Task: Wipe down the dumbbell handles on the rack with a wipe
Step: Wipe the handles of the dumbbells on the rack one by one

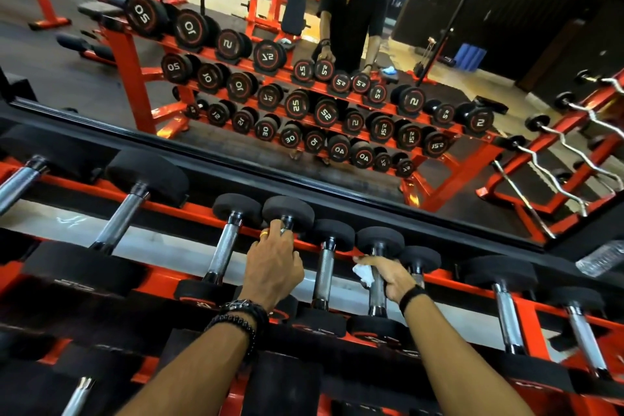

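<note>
Black dumbbells with steel handles lie in a row on the top shelf of an orange rack [162,280]. My right hand [388,275] grips the handle of one small dumbbell [377,297] with a crumpled white wipe [364,273] pressed against the steel. Two dumbbells to the left, my left hand [273,267] is curled over the handle of another small dumbbell [288,213], hiding most of that handle. Between the two hands lies a dumbbell with a bare knurled handle [324,270].
A wall mirror [304,78] right behind the rack reflects the rack, the gym and me. Larger dumbbells [118,223] lie to the left, more [506,311] to the right. A clear plastic bottle [601,258] lies at the right edge. Curl bars [553,159] stand on an orange stand at right.
</note>
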`<action>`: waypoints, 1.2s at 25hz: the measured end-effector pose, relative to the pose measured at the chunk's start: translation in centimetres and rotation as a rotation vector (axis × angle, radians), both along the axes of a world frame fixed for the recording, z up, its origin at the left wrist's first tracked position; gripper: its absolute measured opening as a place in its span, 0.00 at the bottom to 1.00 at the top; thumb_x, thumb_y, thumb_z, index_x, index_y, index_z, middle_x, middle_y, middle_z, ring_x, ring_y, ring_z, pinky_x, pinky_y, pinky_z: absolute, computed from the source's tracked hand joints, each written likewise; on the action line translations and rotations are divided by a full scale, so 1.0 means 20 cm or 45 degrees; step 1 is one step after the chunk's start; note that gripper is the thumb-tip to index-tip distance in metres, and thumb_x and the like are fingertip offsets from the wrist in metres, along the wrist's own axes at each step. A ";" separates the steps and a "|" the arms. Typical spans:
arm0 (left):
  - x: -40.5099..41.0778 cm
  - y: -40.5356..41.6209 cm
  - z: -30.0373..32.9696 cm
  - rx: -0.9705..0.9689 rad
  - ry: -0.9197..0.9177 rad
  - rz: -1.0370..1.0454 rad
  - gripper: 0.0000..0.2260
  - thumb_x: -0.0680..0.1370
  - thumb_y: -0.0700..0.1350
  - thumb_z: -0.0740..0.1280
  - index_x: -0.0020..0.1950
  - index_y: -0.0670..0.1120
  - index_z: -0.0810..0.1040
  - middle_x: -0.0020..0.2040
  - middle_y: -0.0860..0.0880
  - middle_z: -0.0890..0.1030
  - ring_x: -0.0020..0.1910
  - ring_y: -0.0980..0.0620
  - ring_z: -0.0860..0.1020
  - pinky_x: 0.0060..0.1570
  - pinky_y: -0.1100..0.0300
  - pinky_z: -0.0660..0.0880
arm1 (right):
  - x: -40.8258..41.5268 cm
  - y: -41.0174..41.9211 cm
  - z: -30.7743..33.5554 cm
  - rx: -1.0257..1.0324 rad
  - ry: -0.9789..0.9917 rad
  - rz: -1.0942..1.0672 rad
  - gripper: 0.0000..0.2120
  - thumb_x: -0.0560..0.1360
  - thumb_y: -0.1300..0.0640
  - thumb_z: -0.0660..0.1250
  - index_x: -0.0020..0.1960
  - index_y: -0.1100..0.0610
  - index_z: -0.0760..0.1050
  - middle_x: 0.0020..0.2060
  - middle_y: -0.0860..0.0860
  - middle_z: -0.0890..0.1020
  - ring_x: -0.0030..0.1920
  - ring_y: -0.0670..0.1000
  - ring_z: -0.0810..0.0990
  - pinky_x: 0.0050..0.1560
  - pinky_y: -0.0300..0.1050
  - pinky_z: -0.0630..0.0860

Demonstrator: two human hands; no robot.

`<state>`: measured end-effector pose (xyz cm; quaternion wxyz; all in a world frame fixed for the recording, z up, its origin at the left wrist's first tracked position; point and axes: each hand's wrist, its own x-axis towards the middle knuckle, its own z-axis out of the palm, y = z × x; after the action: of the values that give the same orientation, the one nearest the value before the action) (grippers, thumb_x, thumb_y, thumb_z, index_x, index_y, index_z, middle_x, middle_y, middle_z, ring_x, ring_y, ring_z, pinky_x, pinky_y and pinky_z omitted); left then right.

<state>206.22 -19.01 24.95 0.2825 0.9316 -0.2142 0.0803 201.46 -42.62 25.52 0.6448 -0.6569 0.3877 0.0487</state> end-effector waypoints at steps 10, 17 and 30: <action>0.01 -0.01 -0.01 0.034 -0.009 0.015 0.06 0.76 0.47 0.66 0.47 0.48 0.71 0.56 0.50 0.67 0.42 0.55 0.71 0.43 0.61 0.76 | -0.27 0.07 0.01 -1.384 -0.288 0.196 0.24 0.67 0.52 0.78 0.55 0.50 0.66 0.45 0.45 0.73 0.45 0.46 0.73 0.42 0.42 0.71; 0.00 0.00 -0.01 -0.014 -0.006 0.012 0.05 0.77 0.47 0.66 0.48 0.47 0.72 0.56 0.50 0.69 0.43 0.55 0.71 0.44 0.60 0.77 | -0.26 0.05 0.03 -1.396 -0.344 0.194 0.10 0.70 0.64 0.71 0.35 0.54 0.73 0.32 0.48 0.75 0.34 0.48 0.72 0.34 0.36 0.63; 0.00 0.01 0.00 -0.070 0.019 -0.007 0.06 0.77 0.47 0.67 0.49 0.46 0.74 0.56 0.49 0.69 0.45 0.54 0.72 0.43 0.61 0.76 | -0.19 0.06 0.02 -1.247 -0.272 -0.102 0.08 0.72 0.68 0.68 0.42 0.58 0.83 0.34 0.52 0.82 0.37 0.53 0.80 0.36 0.41 0.67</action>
<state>206.25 -18.85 24.99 0.3097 0.9235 -0.2123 0.0786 197.60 -41.34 25.94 0.2983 -0.8684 0.3217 -0.2313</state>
